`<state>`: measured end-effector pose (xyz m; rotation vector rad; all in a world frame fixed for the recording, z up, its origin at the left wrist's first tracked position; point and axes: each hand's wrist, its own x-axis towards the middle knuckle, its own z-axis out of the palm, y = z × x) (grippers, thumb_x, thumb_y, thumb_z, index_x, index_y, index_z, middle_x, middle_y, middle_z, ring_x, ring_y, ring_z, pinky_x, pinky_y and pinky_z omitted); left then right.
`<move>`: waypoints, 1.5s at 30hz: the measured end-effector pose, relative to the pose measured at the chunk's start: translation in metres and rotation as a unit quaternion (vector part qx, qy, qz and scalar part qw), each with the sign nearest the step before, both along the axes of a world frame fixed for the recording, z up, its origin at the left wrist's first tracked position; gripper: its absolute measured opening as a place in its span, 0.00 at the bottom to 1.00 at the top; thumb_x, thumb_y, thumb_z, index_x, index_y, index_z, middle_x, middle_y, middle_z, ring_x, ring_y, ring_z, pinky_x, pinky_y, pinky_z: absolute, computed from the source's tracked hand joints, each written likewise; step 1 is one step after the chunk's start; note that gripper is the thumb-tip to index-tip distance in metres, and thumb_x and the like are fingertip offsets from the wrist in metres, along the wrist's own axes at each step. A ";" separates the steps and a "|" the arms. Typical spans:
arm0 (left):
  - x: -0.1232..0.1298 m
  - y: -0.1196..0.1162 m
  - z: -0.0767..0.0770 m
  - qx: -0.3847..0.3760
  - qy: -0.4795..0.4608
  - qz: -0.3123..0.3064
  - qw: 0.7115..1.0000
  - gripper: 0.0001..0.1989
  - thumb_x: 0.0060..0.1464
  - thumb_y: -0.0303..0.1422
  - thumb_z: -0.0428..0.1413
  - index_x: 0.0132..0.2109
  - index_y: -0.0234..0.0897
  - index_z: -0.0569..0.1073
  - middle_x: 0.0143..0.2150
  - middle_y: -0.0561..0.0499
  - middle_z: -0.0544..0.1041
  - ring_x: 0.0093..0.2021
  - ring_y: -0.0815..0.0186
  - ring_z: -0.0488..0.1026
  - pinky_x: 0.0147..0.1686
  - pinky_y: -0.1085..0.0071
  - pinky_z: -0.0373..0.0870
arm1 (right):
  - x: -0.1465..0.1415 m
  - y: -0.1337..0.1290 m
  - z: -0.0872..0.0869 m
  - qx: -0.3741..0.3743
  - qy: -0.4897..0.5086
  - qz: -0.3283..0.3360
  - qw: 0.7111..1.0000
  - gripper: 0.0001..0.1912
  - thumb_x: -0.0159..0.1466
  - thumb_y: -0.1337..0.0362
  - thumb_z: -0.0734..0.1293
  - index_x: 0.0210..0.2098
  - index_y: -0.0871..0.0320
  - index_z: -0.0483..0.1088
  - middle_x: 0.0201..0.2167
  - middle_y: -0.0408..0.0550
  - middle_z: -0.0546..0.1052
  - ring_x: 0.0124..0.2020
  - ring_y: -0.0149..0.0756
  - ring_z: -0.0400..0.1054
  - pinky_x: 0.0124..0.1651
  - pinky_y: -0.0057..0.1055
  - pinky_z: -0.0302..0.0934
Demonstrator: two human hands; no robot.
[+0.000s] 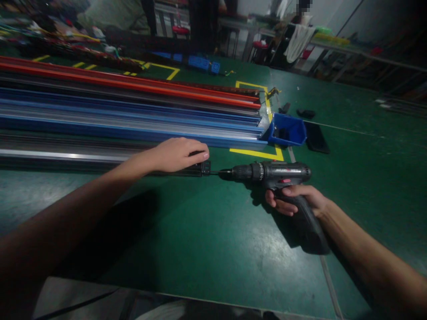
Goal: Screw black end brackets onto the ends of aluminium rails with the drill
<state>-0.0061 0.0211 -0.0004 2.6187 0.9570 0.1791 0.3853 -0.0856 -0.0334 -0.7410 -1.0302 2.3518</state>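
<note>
My right hand (302, 200) is wrapped round the grip of a black cordless drill (287, 171), which lies level and points left. Its bit (218, 172) meets the small black end piece (205, 168) of a long black metal profile (100, 156). Over the right end of that profile, my left hand (178, 154) is closed with its fingers bent down and the thumb along the near side. The palm hides part of the profile. Whether a screw sits at the bit's tip is too small to tell.
Long blue profiles (133, 124) and orange-red profiles (150, 83) lie behind the black one on the green table (207, 249). A blue bin (288, 129) stands at their right ends, beside a flat black object (316, 138). Wiring (83, 49) and a person (115, 15) are farther back.
</note>
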 end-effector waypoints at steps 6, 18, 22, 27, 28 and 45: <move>0.001 0.000 0.000 0.000 0.001 0.001 1.000 0.25 0.71 0.51 0.41 0.46 0.42 0.77 0.45 0.50 0.81 0.43 0.61 0.76 0.44 0.67 0.67 | -0.002 -0.001 0.003 -0.012 -0.010 -0.008 1.000 0.14 0.67 0.63 0.69 0.45 0.69 0.79 0.36 0.54 0.78 0.20 0.22 0.56 0.26 0.22 0.64; 0.001 0.000 0.000 -0.002 -0.001 0.001 1.000 0.24 0.71 0.50 0.42 0.46 0.42 0.77 0.44 0.50 0.81 0.43 0.61 0.76 0.42 0.68 0.65 | 0.003 0.001 -0.003 -0.028 -0.007 -0.005 1.000 0.14 0.68 0.63 0.70 0.45 0.70 0.79 0.34 0.52 0.78 0.20 0.21 0.61 0.28 0.22 0.67; 0.001 0.000 0.000 -0.003 -0.004 0.005 1.000 0.24 0.71 0.50 0.42 0.46 0.42 0.77 0.45 0.50 0.81 0.43 0.62 0.76 0.43 0.67 0.66 | 0.003 0.001 -0.003 -0.028 -0.012 -0.009 1.000 0.13 0.67 0.63 0.71 0.44 0.70 0.79 0.35 0.53 0.78 0.19 0.20 0.61 0.27 0.21 0.67; 0.001 0.001 -0.001 -0.002 -0.003 0.005 1.000 0.24 0.72 0.50 0.42 0.46 0.42 0.77 0.45 0.51 0.81 0.43 0.62 0.76 0.43 0.68 0.66 | 0.003 0.001 -0.003 -0.033 -0.004 -0.009 0.999 0.13 0.68 0.64 0.71 0.44 0.71 0.80 0.34 0.51 0.78 0.20 0.20 0.63 0.28 0.21 0.68; 0.001 0.001 -0.001 -0.001 -0.001 0.005 1.000 0.24 0.72 0.50 0.42 0.46 0.42 0.77 0.45 0.51 0.81 0.43 0.62 0.76 0.43 0.68 0.66 | 0.003 0.001 -0.003 -0.035 -0.004 -0.008 0.999 0.13 0.68 0.64 0.71 0.45 0.70 0.80 0.34 0.51 0.78 0.20 0.20 0.63 0.28 0.20 0.68; 0.002 0.000 0.000 -0.005 0.003 0.012 1.000 0.23 0.71 0.50 0.42 0.47 0.43 0.77 0.46 0.51 0.81 0.44 0.62 0.76 0.43 0.68 0.65 | 0.004 0.000 -0.005 -0.038 0.008 -0.008 0.999 0.13 0.69 0.65 0.71 0.44 0.71 0.80 0.34 0.51 0.78 0.20 0.20 0.64 0.29 0.21 0.69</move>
